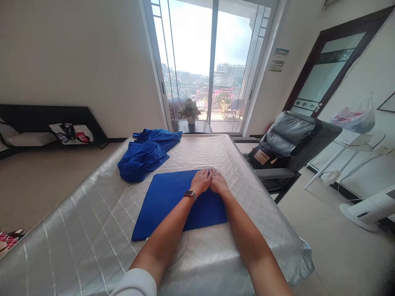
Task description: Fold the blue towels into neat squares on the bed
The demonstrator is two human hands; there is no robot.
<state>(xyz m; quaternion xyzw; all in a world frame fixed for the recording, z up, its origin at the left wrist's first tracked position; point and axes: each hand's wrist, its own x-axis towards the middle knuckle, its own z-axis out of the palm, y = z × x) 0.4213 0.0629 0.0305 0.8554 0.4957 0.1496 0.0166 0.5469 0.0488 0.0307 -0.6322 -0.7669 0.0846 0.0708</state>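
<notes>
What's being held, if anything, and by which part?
Nothing, as far as visible: the left hand and right hand lie flat on the blue rectangle, near its far right corner, with no grip showing.

From my place I can read no word or number with certainty. The wall poster [278, 63] carries small printed characters, but they are too tiny for me. Red print [345, 119] is on the plastic bag [359, 115], and a tan label [261, 157] on the black bag [273, 154]; I cannot make out either one.
</notes>
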